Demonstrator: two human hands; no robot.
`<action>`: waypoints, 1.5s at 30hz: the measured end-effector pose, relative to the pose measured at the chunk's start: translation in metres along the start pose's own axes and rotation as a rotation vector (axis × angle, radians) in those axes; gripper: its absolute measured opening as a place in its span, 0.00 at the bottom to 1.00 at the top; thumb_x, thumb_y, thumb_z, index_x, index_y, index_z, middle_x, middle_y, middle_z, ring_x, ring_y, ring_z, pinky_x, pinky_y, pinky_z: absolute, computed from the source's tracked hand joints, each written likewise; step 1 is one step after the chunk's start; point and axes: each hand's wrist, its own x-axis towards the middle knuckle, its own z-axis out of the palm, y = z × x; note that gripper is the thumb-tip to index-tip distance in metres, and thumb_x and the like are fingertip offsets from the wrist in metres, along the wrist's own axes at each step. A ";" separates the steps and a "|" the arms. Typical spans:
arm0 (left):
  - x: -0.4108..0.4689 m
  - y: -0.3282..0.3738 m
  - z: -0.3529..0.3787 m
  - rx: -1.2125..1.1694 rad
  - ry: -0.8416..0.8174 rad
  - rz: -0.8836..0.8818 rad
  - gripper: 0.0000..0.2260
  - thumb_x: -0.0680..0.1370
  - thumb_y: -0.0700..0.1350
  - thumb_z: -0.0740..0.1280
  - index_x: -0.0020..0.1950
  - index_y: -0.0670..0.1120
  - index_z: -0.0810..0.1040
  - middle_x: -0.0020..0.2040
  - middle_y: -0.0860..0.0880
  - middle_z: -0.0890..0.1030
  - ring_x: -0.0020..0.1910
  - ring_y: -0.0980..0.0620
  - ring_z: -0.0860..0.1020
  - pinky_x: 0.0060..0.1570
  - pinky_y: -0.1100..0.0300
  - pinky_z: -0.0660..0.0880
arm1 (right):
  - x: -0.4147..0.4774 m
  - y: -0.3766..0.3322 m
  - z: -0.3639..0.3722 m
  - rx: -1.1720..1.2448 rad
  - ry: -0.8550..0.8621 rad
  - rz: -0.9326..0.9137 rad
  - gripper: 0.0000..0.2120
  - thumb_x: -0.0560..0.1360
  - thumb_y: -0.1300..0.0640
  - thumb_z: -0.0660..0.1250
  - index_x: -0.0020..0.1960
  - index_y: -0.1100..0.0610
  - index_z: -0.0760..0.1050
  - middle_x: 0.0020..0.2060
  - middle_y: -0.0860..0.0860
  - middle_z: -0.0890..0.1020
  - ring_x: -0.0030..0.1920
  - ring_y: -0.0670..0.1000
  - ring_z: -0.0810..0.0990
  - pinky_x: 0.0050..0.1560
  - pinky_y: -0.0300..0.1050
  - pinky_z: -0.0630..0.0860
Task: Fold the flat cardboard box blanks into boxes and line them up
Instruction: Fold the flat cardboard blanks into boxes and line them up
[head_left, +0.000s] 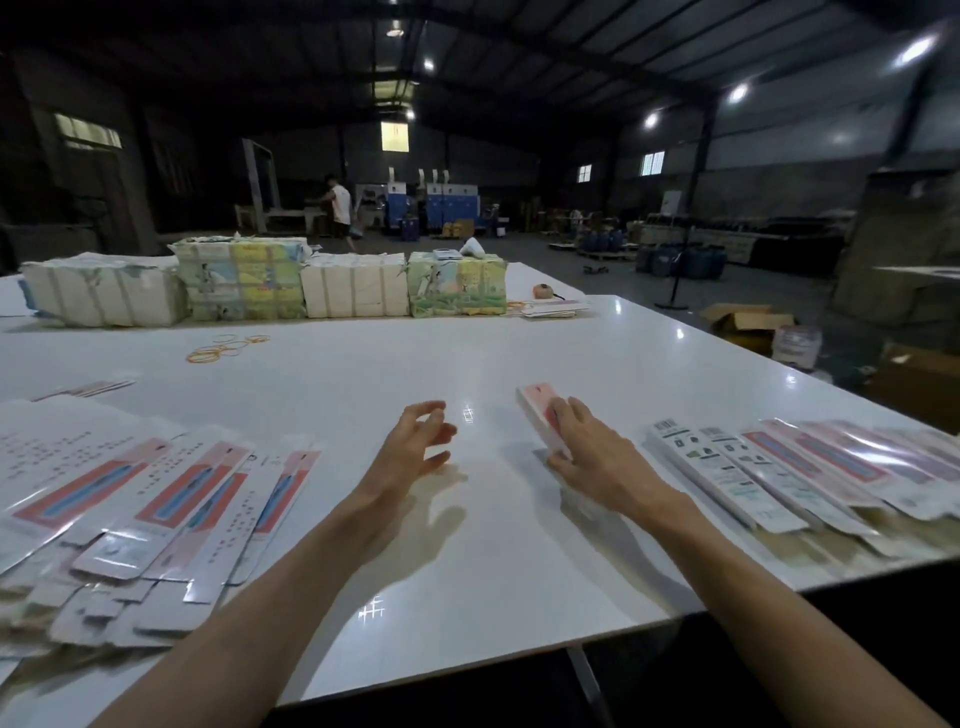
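desk (363, 364): white, glossy, carrying all items noted below.

left hand (415, 441): raised just above the desk near its middle, fingers loosely curled and spread, holding nothing. its shadow falls on the surface beneath it.

right hand (582, 447): closed on one folded box (540, 410), fingers laid over the top, thumb against the near side. the box is narrow, pink and white, lying on the desk and pointing away toward the far edge. the two hands are apart, with bare desk between them.

flat blanks (156, 493): a loose, overlapping pile at the near left corner, printed faces up, red and blue panels showing; some overhang the near edge.

row of folded boxes (753, 478): laid side by side along the near right edge, touching or overlapping, just beside the right hand. the held box lies apart from this row, on its left.

rubber bands (223, 348): scattered yellow loops toward the far left.

wrapped bundles (244, 278): four blocks in a line along the far edge, touching one another.
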 end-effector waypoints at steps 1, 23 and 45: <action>0.000 -0.001 0.000 0.025 -0.009 0.021 0.11 0.87 0.53 0.64 0.67 0.53 0.78 0.61 0.47 0.83 0.64 0.47 0.82 0.65 0.51 0.79 | -0.005 0.015 -0.003 -0.046 -0.034 0.059 0.29 0.82 0.50 0.66 0.78 0.55 0.58 0.69 0.55 0.69 0.62 0.58 0.76 0.60 0.59 0.78; -0.008 0.002 0.000 0.465 -0.149 0.078 0.12 0.83 0.39 0.67 0.56 0.54 0.86 0.52 0.49 0.87 0.50 0.58 0.85 0.51 0.67 0.77 | -0.010 0.020 -0.019 -0.308 0.238 0.055 0.17 0.87 0.49 0.57 0.68 0.56 0.75 0.65 0.53 0.79 0.65 0.55 0.77 0.65 0.53 0.76; -0.062 0.053 -0.158 1.798 0.498 -0.535 0.23 0.86 0.59 0.61 0.71 0.43 0.75 0.71 0.41 0.72 0.70 0.39 0.69 0.69 0.47 0.68 | 0.050 -0.045 0.063 0.151 0.135 -0.135 0.08 0.80 0.52 0.61 0.45 0.49 0.76 0.35 0.45 0.82 0.37 0.51 0.77 0.34 0.40 0.64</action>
